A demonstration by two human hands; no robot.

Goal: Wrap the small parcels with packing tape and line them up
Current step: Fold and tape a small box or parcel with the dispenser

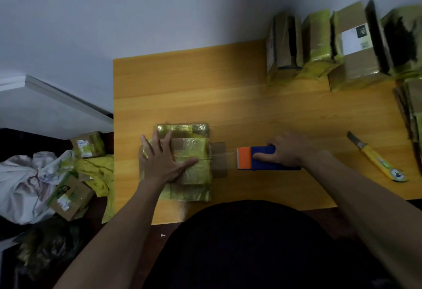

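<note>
Parcel bundle: the parcel [191, 163] lies near the front edge of the worktop [251, 106], left of centre. It looks like several small packets in yellow-green tape stacked together, with bare brown cardboard showing at the right end.

Left hand: the left hand [164, 160] lies flat on top of the parcel, fingers straight and spread, gripping nothing. Judged purpose: its weight pins the packets so they do not slide toward the pull of the tape.

Right hand: the right hand [285, 154] is curled round the blue and orange tape dispenser [262, 158], which sits on the worktop just right of the parcel.

Tape: a clear strip of tape [225, 158] stretches taut from the parcel's right end to the dispenser's orange mouth. It appears to be mid-pull, the band not yet cut.

Finished row: wrapped parcels [319, 44] stand side by side along the far right edge, probably kept there to leave working room in the middle.

Knife: a yellow-handled knife [376, 158] lies near the right edge, well apart from both hands yet within reach.

Floor, left: more boxes [70, 197] and a pale bag [25, 181] lie beside the worktop; whether they are awaiting wrapping I cannot tell.
</note>
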